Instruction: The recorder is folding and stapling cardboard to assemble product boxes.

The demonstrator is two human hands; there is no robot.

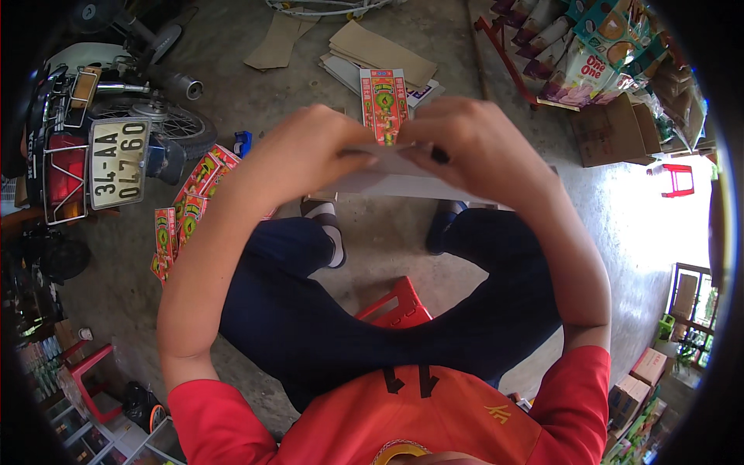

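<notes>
Out in front of my knees, my left hand (324,141) is closed with its fingertips pinching the top edge of a pale grey-white sheet (395,183), perhaps paper or card. Close beside it, my right hand (461,143) pinches the same edge; a small dark spot shows at its fingers, too unclear to name. Most of the sheet's upper edge is hidden behind the fingers. Just beyond the hands, a red printed flat package (385,101) with a green picture lies on brown and white card pieces (384,54).
Several similar red packages (194,194) lie overlapped on the floor at left, near a small blue object (243,142). A parked motorbike (116,155) stands beyond them. A red plastic stool (399,304) is under me. Cardboard boxes (612,133) and bagged goods (593,58) stand far right.
</notes>
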